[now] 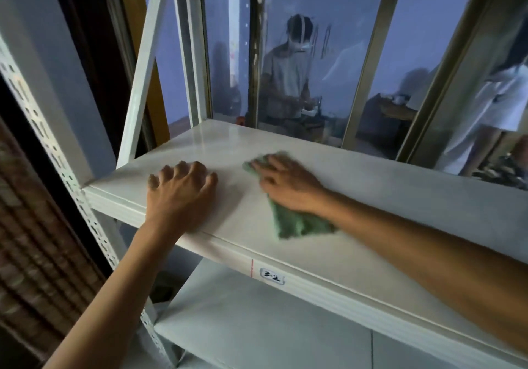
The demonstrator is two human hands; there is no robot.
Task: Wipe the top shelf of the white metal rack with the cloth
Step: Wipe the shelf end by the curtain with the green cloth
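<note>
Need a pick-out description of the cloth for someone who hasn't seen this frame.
Start at the white metal rack in front of the window and go to its top shelf, where two bare hands rest. The cloth is the crumpled green rag pinned flat under the right hand, trailing toward the shelf's front edge. It is the only coloured item on the white surface; the left hand covers nothing.

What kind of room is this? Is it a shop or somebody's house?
Hard to be sure, but it looks like a storeroom or workroom, not a shop. The white metal rack has bare shelves, and the top shelf carries a small handwritten label on its front edge. Behind it, glass panes reflect people working.
</note>
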